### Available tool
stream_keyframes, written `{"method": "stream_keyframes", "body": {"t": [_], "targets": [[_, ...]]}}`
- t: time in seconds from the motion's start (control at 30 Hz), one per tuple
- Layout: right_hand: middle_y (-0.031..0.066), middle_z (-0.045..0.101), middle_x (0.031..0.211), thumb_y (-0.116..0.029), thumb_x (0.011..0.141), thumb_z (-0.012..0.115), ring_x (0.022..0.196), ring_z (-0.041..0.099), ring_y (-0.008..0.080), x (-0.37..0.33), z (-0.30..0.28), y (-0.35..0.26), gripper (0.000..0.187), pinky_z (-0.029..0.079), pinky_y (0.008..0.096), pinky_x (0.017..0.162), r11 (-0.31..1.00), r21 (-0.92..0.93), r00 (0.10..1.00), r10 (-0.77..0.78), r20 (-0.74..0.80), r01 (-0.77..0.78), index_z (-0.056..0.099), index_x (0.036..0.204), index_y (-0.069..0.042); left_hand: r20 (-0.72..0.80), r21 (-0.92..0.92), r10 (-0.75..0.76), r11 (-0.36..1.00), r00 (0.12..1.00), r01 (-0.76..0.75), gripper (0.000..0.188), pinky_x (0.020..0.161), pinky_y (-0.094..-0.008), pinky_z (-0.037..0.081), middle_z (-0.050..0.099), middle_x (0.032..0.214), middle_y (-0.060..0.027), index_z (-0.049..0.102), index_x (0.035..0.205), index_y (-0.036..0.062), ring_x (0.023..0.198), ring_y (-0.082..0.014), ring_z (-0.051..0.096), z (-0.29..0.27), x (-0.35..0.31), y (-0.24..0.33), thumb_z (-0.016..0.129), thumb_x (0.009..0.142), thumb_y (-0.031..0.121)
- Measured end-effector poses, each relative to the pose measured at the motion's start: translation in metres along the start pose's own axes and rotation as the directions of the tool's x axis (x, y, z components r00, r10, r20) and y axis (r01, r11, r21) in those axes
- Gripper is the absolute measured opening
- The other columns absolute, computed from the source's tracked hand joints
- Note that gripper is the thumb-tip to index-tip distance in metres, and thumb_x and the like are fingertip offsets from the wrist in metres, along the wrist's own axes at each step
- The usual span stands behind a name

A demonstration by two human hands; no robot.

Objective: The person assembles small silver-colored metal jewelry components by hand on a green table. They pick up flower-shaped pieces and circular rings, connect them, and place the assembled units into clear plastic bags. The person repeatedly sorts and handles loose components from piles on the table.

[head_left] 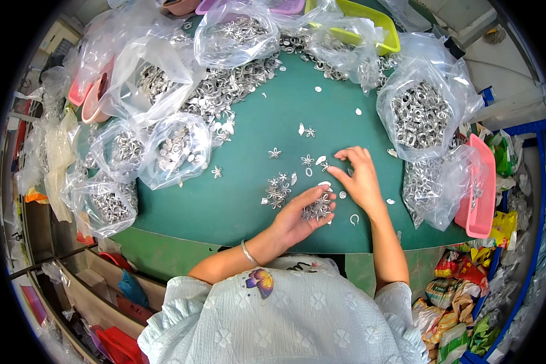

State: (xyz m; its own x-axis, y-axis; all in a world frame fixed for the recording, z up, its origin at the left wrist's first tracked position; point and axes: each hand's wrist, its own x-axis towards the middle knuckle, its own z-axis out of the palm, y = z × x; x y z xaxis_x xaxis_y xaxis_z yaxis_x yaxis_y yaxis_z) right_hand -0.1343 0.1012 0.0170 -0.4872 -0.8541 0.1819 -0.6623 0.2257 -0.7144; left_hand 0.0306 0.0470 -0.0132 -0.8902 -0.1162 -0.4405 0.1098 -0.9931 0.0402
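My left hand (295, 215) is turned palm up, its fingers curled around a handful of small silver flower-shaped metal pieces (316, 210). To its right, my right hand (361, 176) hovers low over the green table (255, 209), thumb and fingers apart. A single flower piece (325, 165) lies by the right thumb tip; I cannot tell whether they touch. Beside the left hand is a small heap of flower pieces (278, 190). Loose flower pieces, an oval ring (309, 171), a white leaf-shaped piece (320, 160) and an open ring (354, 219) are scattered around both hands.
Clear plastic bags of metal pieces line the left, including one bag (177, 148), and the right, including another bag (421, 112). A large pile of silver parts (227, 88) spreads at the back left. A yellow-green basket (388, 33) and pink basket (481, 188) stand at the edges.
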Motion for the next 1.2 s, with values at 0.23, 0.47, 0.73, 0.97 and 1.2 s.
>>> {"method": "stream_keyframes", "body": {"t": [0.23,0.47,0.73,0.97,1.2], "targets": [[0.0054,0.053,0.067,-0.003,0.068,0.07,0.054,0.045,0.0158,0.0,0.013,0.009,0.023,0.039,0.0306,0.051,0.993,0.016,0.977,0.113,0.181,-0.118,0.054,0.085,0.0,-0.055,0.023,0.037,0.999,0.998,-0.036,0.026,0.083,-0.0383,0.052,0.057,0.102,-0.0112,0.052,0.112,0.0038,0.092,-0.0217,0.058,0.001,-0.014,0.007,0.056,0.088,0.013],[-0.001,0.053,0.073,-0.008,0.072,0.071,0.059,0.042,0.0084,-0.006,0.002,-0.014,0.017,0.038,0.0242,0.057,0.823,0.448,0.826,0.045,0.562,-0.349,0.06,0.084,-0.002,-0.068,-0.066,0.027,0.997,0.997,-0.031,0.024,0.087,-0.0392,0.05,0.058,0.102,-0.0118,0.054,0.109,0.0032,0.096,-0.0232,0.058,0.008,-0.022,0.016,0.055,0.088,0.016],[0.0092,0.056,0.08,-0.015,0.071,0.071,0.074,0.049,0.0206,0.021,0.041,-0.003,0.021,0.041,0.0337,0.066,0.932,-0.255,0.966,-0.246,0.084,0.259,0.06,0.084,-0.002,-0.038,0.128,0.048,0.991,0.998,-0.043,0.028,0.086,-0.038,0.05,0.057,0.106,-0.0121,0.053,0.11,0.0026,0.097,-0.0226,0.058,0.001,-0.019,0.009,0.052,0.091,0.023],[-0.004,0.053,0.072,-0.014,0.071,0.073,0.067,0.042,0.0082,0.027,0.004,-0.015,0.017,0.035,0.0229,0.06,0.934,0.311,0.83,-0.029,0.557,-0.175,0.062,0.081,-0.005,-0.076,-0.056,0.101,0.993,0.992,-0.105,0.029,0.082,-0.0354,0.052,0.057,0.107,-0.0114,0.053,0.113,0.0041,0.095,-0.0212,0.058,0.012,-0.024,0.02,0.054,0.09,0.021],[-0.0023,0.052,0.07,-0.01,0.072,0.071,0.069,0.046,0.0071,0.068,0.052,0.019,0.018,0.039,0.0264,0.063,0.927,-0.313,0.97,-0.236,-0.059,0.207,0.057,0.082,-0.003,0.006,0.055,0.051,0.997,0.999,-0.051,0.029,0.083,-0.0376,0.051,0.056,0.112,-0.011,0.052,0.115,0.006,0.098,-0.0219,0.057,-0.003,-0.019,0.019,0.055,0.089,0.017]]}}
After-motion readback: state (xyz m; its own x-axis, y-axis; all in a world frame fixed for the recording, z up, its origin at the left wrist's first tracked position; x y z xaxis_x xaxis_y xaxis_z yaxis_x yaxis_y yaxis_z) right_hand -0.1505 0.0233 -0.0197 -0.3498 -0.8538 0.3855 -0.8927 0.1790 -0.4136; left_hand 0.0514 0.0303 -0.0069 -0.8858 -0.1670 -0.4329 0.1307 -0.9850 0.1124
